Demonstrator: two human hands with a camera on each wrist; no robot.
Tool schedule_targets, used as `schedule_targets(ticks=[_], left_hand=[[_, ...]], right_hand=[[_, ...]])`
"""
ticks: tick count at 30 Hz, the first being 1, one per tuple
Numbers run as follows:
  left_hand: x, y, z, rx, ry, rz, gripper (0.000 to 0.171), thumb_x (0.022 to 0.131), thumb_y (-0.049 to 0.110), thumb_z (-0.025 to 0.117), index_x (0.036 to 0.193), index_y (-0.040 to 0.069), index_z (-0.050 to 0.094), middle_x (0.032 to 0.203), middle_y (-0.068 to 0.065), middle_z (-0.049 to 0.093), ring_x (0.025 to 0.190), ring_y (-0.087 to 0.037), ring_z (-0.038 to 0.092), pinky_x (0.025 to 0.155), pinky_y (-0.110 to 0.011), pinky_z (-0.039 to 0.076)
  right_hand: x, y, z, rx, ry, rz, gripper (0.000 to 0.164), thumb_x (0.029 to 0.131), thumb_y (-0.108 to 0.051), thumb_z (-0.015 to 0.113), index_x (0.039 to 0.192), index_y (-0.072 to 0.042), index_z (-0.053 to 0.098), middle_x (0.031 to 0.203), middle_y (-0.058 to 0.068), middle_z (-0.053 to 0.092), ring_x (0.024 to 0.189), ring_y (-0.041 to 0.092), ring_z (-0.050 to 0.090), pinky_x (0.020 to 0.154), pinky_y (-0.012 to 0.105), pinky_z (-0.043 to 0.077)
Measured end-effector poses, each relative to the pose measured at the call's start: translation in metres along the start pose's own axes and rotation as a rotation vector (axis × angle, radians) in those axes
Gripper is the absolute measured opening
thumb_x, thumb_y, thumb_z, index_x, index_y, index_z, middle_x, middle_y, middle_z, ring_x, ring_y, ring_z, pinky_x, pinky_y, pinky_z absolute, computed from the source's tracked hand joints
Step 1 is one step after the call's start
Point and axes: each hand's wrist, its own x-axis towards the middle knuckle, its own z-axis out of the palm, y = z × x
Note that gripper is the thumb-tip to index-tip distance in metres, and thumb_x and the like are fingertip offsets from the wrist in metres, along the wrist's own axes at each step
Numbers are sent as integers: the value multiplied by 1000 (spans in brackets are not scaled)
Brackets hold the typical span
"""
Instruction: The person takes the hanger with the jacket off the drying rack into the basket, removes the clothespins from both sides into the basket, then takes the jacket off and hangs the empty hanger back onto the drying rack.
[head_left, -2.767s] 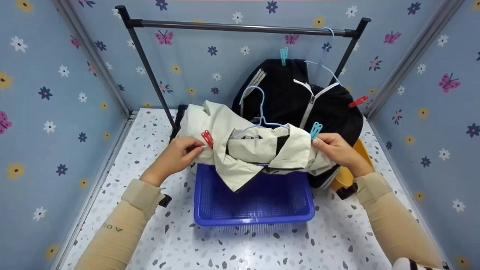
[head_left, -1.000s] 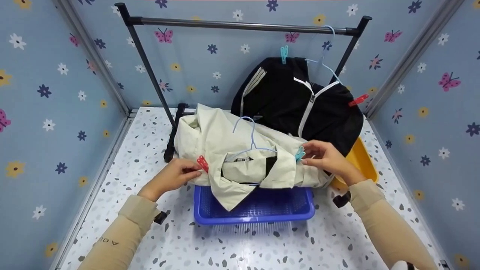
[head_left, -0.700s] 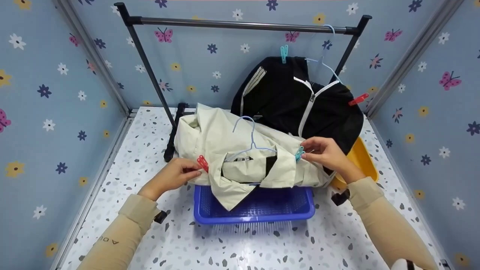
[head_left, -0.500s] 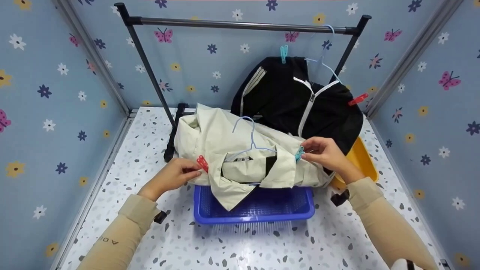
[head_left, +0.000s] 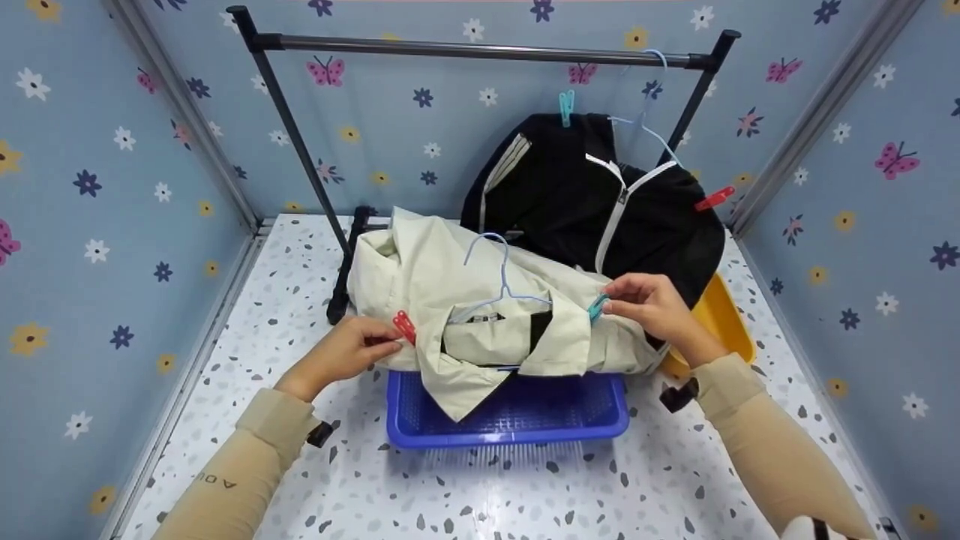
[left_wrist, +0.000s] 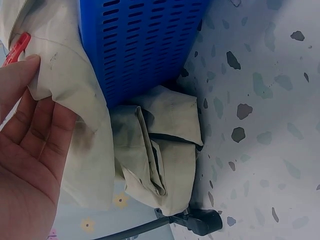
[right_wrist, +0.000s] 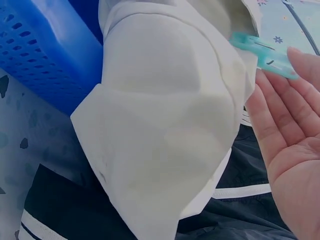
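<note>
Cream jacket: bunched, lying across the back of the blue basket, collar towards the wearer of the camera, one collar point hanging over the basket
Hanger: pale blue, set in the jacket's neck, hook free and well below the rack bar
Left hand: pinching the jacket's cloth between thumb and fingers, just beside a red peg at the collar
Right hand: gripping a teal peg by thumb and fingers, the peg's far end meeting the jacket on the other side of the collar
Sleeves: tan, cuffs turned back
Rack: dark bar across the back, patterned blue wall behind
Black jacket: behind the cream one, its own hanger hooked on the bar at right; upper teal peg and second red peg on it
Tray: yellow, partly hidden under the jackets, right side
</note>
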Motion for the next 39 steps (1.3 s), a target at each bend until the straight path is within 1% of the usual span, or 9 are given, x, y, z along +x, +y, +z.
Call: schedule_targets(ticks=[6, 9, 14, 18, 21, 28, 32, 35, 39], left_hand=[[0, -1, 1, 48, 18, 27, 9, 100, 10, 78, 103, 10, 86, 98, -4, 82, 84, -8, 67, 76, -26, 57], [-1, -1, 1, 42, 17, 22, 9, 100, 9, 77, 103, 10, 86, 98, -5, 82, 84, -8, 67, 76, -26, 57], [-1, -1, 1, 23, 12, 9, 9, 100, 8, 77, 103, 10, 86, 94, -6, 81, 74, -4, 63, 69, -24, 55], [0, -1, 1, 30, 10, 14, 9, 100, 9, 77, 103, 10, 86, 96, -5, 82, 78, -4, 64, 72, -24, 56], [0, -1, 1, 23, 8, 14, 9, 100, 8, 77, 104, 10, 86, 99, -6, 82, 81, -6, 65, 73, -24, 57], [-2, 0, 1, 1, 5, -6, 10, 100, 8, 77, 105, 8, 86, 98, -8, 82, 76, -3, 63, 70, -24, 56], [-1, 1, 1, 6, 17, -11, 11, 99, 8, 78, 106, 8, 86, 102, -9, 83, 82, -5, 66, 74, -24, 58], [-1, 2, 2, 18, 27, -1, 11, 99, 8, 78, 106, 8, 86, 105, -8, 83, 89, -8, 68, 80, -25, 58], [-1, 0, 2, 15, 27, 8, 11, 99, 8, 78, 105, 9, 87, 104, -7, 83, 89, -9, 69, 80, -26, 59]], right_hand=[[2, -7, -2, 8, 55, -4, 12, 91, 18, 74, 101, 23, 69, 84, -10, 79, 72, 3, 73, 70, 18, 62], [3, -12, -4, 5, 85, 3, 12, 91, 17, 73, 100, 23, 69, 84, -9, 79, 71, 3, 72, 70, 18, 62], [6, -19, -9, 17, 114, -9, 12, 91, 18, 73, 101, 24, 68, 84, -8, 79, 72, 4, 73, 70, 17, 61], [6, -25, -14, 25, 120, -25, 13, 91, 20, 71, 102, 25, 67, 86, -6, 80, 75, 6, 76, 74, 19, 63], [5, -29, -18, 11, 119, -22, 14, 91, 20, 72, 104, 25, 68, 89, -7, 80, 76, 6, 76, 76, 19, 63], [2, -39, -27, -32, 118, -13, 19, 94, 16, 73, 111, 23, 68, 95, -9, 80, 81, 4, 76, 80, 20, 64], [1, -43, -32, -35, 136, -17, 21, 94, 17, 72, 113, 23, 68, 95, -9, 81, 81, 4, 76, 80, 19, 63], [0, -45, -36, -24, 167, -27, 22, 92, 19, 71, 113, 24, 68, 95, -8, 81, 80, 4, 75, 80, 19, 63], [0, -50, -42, -34, 223, -43, 22, 92, 19, 71, 114, 22, 69, 96, -6, 80, 80, 6, 75, 80, 18, 63]])
